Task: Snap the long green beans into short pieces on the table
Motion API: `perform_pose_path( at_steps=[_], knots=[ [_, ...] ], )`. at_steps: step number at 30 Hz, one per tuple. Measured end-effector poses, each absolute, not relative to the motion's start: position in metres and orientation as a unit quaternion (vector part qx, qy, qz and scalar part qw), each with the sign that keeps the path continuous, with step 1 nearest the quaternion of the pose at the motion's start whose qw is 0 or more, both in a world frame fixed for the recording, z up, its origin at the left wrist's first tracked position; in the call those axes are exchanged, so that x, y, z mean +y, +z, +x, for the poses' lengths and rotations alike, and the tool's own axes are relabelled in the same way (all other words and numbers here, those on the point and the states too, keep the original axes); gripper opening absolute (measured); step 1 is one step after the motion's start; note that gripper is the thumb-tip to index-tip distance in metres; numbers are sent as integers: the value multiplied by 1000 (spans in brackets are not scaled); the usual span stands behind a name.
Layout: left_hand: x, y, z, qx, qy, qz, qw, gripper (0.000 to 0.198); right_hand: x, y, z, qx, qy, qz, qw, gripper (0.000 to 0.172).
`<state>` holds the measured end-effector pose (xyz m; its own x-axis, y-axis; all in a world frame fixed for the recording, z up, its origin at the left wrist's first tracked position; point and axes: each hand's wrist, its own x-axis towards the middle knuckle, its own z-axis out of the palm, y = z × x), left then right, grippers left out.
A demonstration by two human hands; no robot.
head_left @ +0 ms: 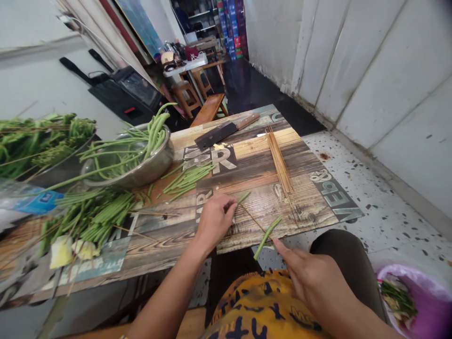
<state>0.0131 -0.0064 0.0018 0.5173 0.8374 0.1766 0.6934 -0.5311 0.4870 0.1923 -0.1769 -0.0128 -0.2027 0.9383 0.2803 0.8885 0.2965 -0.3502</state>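
My left hand [217,219] is closed at the table's near edge, pinching a short piece of green bean [244,197]. In my right hand [310,273] is a thin wooden skewer [252,217], slanting up and left so its tip is close to the left fingers. A second cut bean piece [263,247] sits crosswise on the skewer, just ahead of my right fingertips. Whether the tip touches the left hand's bean, I cannot tell. Left of that hand lies a pile of cut green beans [190,179]. A bundle of bare skewers [278,162] rests to the right.
A cleaver [226,132] lies near the table's far edge. Whole long beans fill a metal bowl [155,165]. Skewered beans [102,216] and a plastic bottle [38,200] are at left, by a basin of greens [67,162]. A pink lined bin [423,301] stands on the floor.
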Motion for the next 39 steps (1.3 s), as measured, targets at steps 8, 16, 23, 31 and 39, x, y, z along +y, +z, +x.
perform_pose_path(
  at_steps=[8, 16, 23, 31, 39],
  knots=[
    [-6, 2, 14, 453, 188, 852, 184, 12, -172, -12, 190, -777, 28, -610, 149, 53],
    [-6, 2, 14, 446, 197, 851, 193, 12, -159, -3, 186, -793, 62, -603, 57, 62],
    [-6, 2, 16, 433, 215, 852, 200, 12, -112, 14, 167, -764, 98, -637, -11, 56],
    [-2, 9, 5, 458, 268, 826, 190, 18, -87, 14, 161, -755, 79, -651, -8, 46],
    [44, 45, -76, 606, 154, 780, -38, 23, -104, -13, 173, -760, 35, -639, 116, 42]
  ],
)
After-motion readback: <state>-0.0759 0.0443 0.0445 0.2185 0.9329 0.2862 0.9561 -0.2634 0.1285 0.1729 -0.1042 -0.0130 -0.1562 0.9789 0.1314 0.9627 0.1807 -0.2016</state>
